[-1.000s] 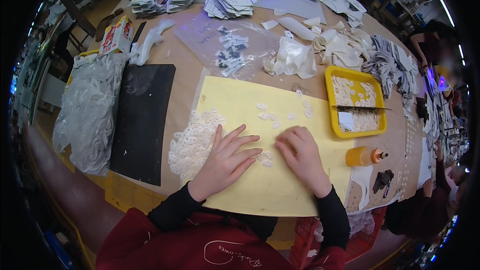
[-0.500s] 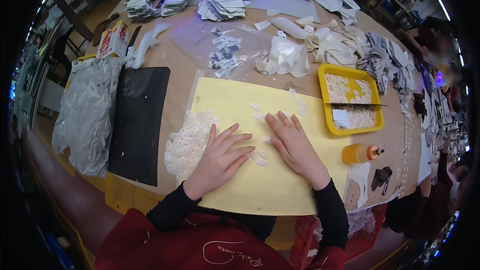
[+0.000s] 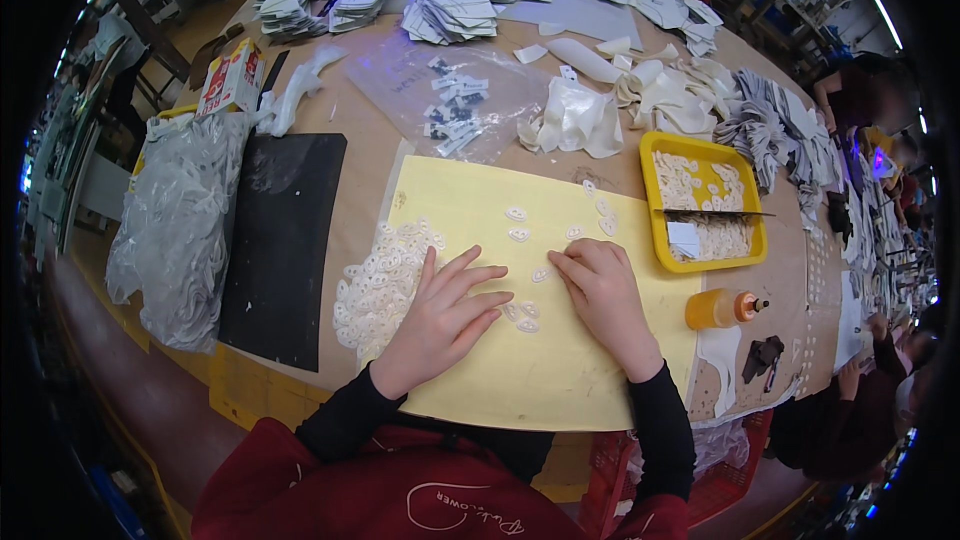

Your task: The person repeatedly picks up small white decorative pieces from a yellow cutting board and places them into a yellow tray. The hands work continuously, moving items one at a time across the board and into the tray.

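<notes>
Yellow tray [image 3: 652,202] stands on the table [image 3: 372,155], just beyond the far right corner of the yellow sheet [image 3: 500,380]. It holds a layer of small white oval pieces; a thin dark strip lies across its middle, and a white square lies under that strip. An orange squeeze bottle [image 3: 722,308] lies on its side at the right edge of the yellow sheet, nearer the person than the tray. A clear plastic bag [image 3: 175,225], contents indistinct, lies well left of the sheet, with a black mat [image 3: 280,240] between bag and sheet.

The table is tan and crowded. Beyond the yellow sheet lie a clear film carrying small dark and white tags [image 3: 452,110], crumpled white fabric [image 3: 578,122], and several stacks of cut white and grey pieces [image 3: 450,12]. Other people work at the far and right edges of the table; the room behind is dim and unclear.

A heap of white oval pieces [image 3: 378,285] rests on the left edge of the yellow sheet. The left hand [image 3: 445,315] lies flat on the sheet, fingers spread, heel just beside the heap. The right hand [image 3: 600,290] rests on the sheet, fingers curled together, fingertips down among loose ovals [image 3: 525,318] lying between the two hands. Whether it pinches one cannot be determined. More single ovals [image 3: 517,223] lie on the sheet beyond both hands.
</notes>
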`<state>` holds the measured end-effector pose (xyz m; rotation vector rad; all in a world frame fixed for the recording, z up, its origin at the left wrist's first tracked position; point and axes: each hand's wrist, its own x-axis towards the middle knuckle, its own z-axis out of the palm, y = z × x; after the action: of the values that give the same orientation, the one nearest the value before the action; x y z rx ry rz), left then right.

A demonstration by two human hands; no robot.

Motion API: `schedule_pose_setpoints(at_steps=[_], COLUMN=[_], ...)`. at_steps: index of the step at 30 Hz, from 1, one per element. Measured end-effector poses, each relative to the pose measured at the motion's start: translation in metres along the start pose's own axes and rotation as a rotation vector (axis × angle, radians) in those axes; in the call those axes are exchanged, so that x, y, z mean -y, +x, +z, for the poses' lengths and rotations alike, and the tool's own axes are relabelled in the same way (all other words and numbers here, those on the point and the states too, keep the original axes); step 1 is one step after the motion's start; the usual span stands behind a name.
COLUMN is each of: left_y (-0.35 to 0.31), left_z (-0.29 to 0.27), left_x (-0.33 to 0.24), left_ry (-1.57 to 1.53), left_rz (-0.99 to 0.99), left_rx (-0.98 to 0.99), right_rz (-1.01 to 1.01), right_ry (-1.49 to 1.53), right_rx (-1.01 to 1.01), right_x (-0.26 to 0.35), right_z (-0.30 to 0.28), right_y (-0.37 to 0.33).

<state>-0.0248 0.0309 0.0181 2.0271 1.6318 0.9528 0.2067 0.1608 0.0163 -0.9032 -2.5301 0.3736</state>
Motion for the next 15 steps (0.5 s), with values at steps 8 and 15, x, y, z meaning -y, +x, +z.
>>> schedule_pose_setpoints(at_steps=[8, 15], left_y=[-0.001, 0.0], left_z=[0.0, -0.001], left_x=[0.001, -0.001], left_ry=[-0.01, -0.026], left_rz=[-0.01, 0.022], left_rx=[0.001, -0.017], right_rz=[-0.111, 0.013], right_ry=[-0.149, -0.018], right_rx=[-0.003, -0.081], right_x=[-0.004, -0.009], right_z=[-0.019, -0.006], right_y=[0.002, 0.001])
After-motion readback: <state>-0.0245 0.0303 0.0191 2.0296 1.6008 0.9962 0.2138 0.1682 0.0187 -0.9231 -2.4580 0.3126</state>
